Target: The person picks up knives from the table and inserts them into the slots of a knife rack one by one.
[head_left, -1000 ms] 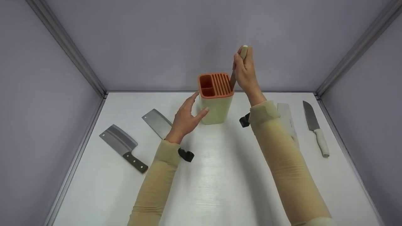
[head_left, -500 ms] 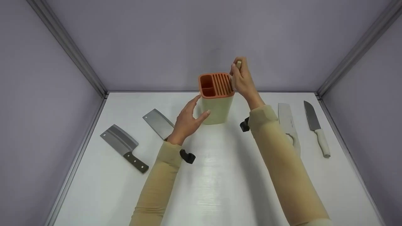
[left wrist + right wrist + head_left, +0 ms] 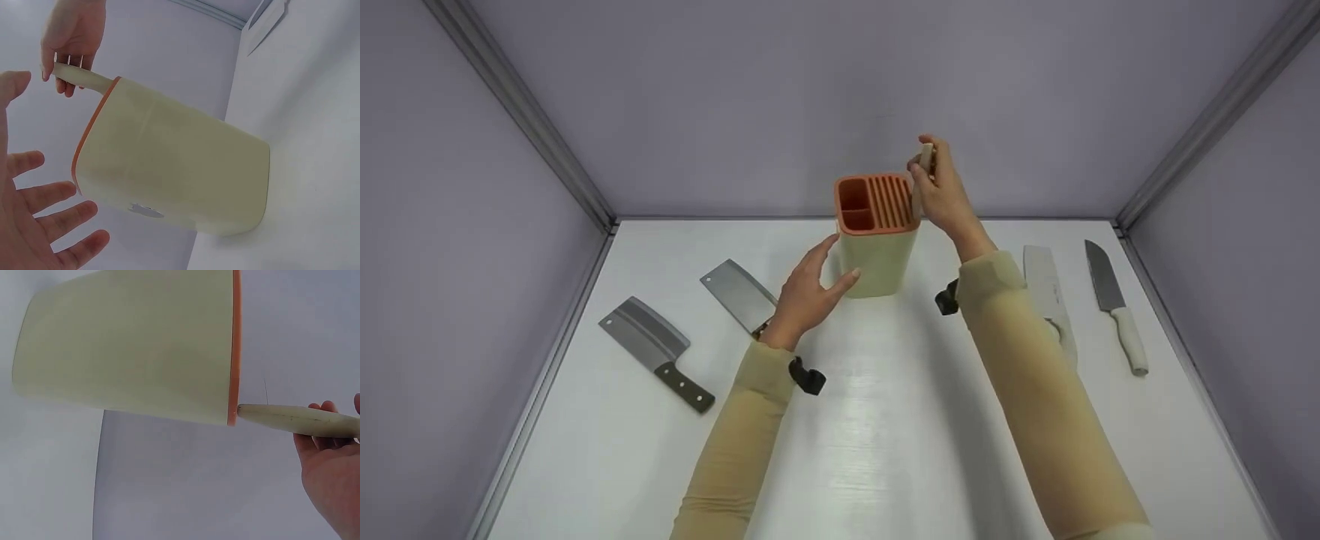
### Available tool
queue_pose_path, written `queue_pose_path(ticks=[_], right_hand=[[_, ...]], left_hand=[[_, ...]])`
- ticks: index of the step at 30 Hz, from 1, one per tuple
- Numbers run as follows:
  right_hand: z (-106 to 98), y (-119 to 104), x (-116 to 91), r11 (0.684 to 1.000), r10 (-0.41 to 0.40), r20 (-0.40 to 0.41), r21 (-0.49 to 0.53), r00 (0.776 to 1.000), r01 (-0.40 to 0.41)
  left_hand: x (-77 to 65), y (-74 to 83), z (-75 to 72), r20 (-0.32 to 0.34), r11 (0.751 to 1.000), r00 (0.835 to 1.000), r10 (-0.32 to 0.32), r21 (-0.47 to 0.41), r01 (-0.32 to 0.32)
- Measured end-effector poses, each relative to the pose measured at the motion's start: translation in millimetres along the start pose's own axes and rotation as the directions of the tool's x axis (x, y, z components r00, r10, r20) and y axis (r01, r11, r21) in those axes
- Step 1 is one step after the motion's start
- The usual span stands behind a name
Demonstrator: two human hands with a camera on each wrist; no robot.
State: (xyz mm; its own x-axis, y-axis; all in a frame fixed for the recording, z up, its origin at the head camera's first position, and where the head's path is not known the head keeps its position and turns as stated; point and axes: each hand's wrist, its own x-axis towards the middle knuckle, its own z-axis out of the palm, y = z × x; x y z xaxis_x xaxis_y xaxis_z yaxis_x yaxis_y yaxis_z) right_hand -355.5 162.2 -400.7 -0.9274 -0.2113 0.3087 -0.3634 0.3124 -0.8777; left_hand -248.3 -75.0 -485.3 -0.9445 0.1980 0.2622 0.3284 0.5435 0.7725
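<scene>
A cream knife block (image 3: 879, 262) with an orange slotted top stands upright at the back of the table. My right hand (image 3: 947, 196) is at its right rear rim, with thumb and fingers around the pale handle (image 3: 927, 157) of a knife. The blade is down in the rightmost slot, hidden in the block; the right wrist view shows the handle's base (image 3: 253, 410) right at the orange rim. My left hand (image 3: 804, 292) is beside the block's left front, fingers spread and straight, with fingertips (image 3: 62, 191) close to the block's wall in the left wrist view.
Left on the white table lie a dark-handled cleaver (image 3: 649, 337) and another cleaver (image 3: 739, 292), its handle behind my left wrist. To the right are a white-handled cleaver (image 3: 1044, 285), partly under my right sleeve, and a white-handled knife (image 3: 1114, 307). Grey walls enclose the table.
My right hand has come down and left, lowering the knife until its blade is inside the slot; its fingers have loosened slightly around the handle. My left hand has barely moved.
</scene>
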Motion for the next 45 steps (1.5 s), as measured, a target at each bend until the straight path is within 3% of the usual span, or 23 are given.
queue_pose_path(ticks=[14,25,33,38,45], right_hand=[[1,6,-14,0.976,0.209,0.075,-0.079,0.975,-0.203],[-5,8,-54,0.975,0.137,0.061,-0.186,0.989,-0.124],[-3,27,-92,0.961,-0.001,0.083,-0.275,0.997,0.024],[4,42,-116,0.955,-0.012,0.105,-0.292,0.994,0.042],[17,57,-140,0.954,0.055,0.152,-0.300,0.987,-0.007]], left_hand=[[-16.5,-16.9,0.2,0.021,0.996,0.998,-0.057,0.076,0.056],[-36.4,-32.6,-4.9,0.018,0.983,1.000,-0.021,0.185,0.017],[-49.6,-48.1,-6.0,0.057,0.963,0.998,-0.018,0.269,0.002],[-57.2,-56.7,-6.1,0.074,0.955,0.997,-0.016,0.295,-0.006],[-66.8,-67.5,-9.0,0.095,0.949,0.994,-0.054,0.313,0.021]])
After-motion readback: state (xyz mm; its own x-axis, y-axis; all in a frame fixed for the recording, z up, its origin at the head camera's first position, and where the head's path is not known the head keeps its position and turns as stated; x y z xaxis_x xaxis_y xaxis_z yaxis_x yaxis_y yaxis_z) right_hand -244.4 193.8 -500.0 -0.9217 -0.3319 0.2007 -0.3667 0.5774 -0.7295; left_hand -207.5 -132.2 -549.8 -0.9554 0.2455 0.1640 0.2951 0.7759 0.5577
